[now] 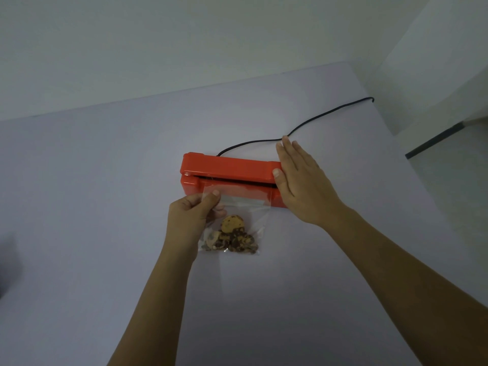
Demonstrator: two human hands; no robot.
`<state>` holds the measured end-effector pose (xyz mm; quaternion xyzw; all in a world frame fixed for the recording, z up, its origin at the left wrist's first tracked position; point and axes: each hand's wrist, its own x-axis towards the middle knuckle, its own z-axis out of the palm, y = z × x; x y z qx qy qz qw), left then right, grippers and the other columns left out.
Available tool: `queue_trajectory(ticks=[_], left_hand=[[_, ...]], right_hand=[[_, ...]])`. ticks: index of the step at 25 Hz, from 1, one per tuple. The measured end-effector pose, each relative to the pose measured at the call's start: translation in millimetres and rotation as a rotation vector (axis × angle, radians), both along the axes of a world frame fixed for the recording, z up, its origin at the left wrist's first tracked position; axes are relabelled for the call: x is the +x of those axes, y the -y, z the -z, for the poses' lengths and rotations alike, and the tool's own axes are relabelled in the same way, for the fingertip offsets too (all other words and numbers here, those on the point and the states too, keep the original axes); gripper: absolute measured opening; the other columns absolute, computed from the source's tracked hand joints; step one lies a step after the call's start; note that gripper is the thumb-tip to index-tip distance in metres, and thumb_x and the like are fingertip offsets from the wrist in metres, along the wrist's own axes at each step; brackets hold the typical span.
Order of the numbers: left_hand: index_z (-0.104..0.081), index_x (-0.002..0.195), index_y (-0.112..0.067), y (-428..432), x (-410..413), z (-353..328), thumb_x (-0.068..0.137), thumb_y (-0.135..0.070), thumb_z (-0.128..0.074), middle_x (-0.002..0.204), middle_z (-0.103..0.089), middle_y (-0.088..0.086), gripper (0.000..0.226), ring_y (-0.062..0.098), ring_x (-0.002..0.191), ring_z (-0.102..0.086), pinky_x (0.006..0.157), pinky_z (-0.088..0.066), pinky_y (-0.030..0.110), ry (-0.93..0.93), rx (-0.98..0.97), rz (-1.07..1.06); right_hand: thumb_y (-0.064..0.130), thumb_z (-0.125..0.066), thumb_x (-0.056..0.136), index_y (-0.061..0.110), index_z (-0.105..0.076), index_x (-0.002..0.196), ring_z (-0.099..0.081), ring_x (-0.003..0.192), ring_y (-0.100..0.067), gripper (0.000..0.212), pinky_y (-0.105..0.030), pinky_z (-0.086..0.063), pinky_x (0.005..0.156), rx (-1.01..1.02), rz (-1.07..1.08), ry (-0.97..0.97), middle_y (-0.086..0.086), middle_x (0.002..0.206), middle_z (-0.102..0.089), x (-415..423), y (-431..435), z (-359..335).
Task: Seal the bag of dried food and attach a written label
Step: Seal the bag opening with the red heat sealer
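Note:
A clear plastic bag [245, 210] holding brown dried food pieces [233, 237] lies on the table, its open top edge reaching into the slot of a red heat sealer [227, 165]. My left hand [192, 215] pinches the bag's upper left corner between thumb and fingers. My right hand [301, 180] lies flat with fingers spread on the right end of the sealer's lid, thumb against the lid's front edge. The lid is slightly raised, with a dark gap beneath it.
A black power cord [317, 120] runs from the back of the sealer toward the table's far right edge. The pale grey table [105, 207] meets a white wall behind. Past the right edge the floor and a dark skirting strip [435, 141] show.

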<state>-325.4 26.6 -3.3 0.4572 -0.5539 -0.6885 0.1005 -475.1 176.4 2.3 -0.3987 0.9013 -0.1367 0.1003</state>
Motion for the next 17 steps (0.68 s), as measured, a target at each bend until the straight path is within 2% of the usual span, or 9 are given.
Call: queue_trajectory(ticks=[5,9,14,15,17], left_hand=[[-0.072,0.074,-0.005,0.5,-0.5,0.3,0.084,-0.021,-0.066,0.059,-0.069,0.006,0.019,0.017,0.055,-0.065,0.066,-0.055,0.034,-0.004,-0.01,0.004],[-0.071,0.074,-0.006,0.3,-0.2,0.7,0.084,-0.022,-0.066,0.058,-0.069,0.005,0.019,0.015,0.054,-0.065,0.06,-0.055,0.028,-0.002,-0.007,0.007],[-0.071,0.073,-0.004,0.9,-0.1,0.9,0.084,-0.02,-0.066,0.056,-0.068,0.005,0.02,0.015,0.053,-0.063,0.061,-0.055,0.032,-0.001,0.006,0.006],[-0.071,0.074,-0.004,0.5,-0.6,0.0,0.084,-0.019,-0.066,0.057,-0.068,0.005,0.019,0.015,0.052,-0.063,0.06,-0.055,0.03,-0.001,0.005,0.007],[-0.07,0.072,-0.005,0.4,0.4,-0.8,0.085,-0.018,-0.065,0.05,-0.064,0.0,0.019,0.008,0.044,-0.057,0.047,-0.049,0.019,0.0,-0.013,0.017]], right_hand=[[0.049,-0.003,0.088,0.009,-0.011,0.146,-0.005,0.145,-0.023,0.072,-0.043,-0.012,0.118,0.001,0.001,0.016,-0.009,0.157,-0.007,-0.4,-1.0,-1.3],[0.041,-0.015,0.095,0.009,-0.011,0.146,-0.003,0.145,-0.023,0.061,-0.043,-0.01,0.118,-0.006,0.01,0.051,-0.008,0.157,-0.006,1.0,-1.0,-4.2],[0.032,-0.023,0.1,0.009,-0.009,0.147,0.002,0.145,-0.021,0.054,-0.04,-0.007,0.119,-0.021,0.014,0.091,-0.007,0.158,-0.004,2.1,0.0,-7.6],[0.032,-0.023,0.1,0.01,-0.009,0.147,0.003,0.145,-0.021,0.054,-0.041,-0.007,0.119,-0.013,0.014,0.097,-0.007,0.158,-0.003,1.8,0.1,-8.4],[0.033,-0.023,0.1,0.01,-0.008,0.147,0.005,0.145,-0.02,0.054,-0.04,-0.006,0.119,0.001,0.007,0.097,-0.006,0.158,-0.001,2.7,1.2,-9.9]])
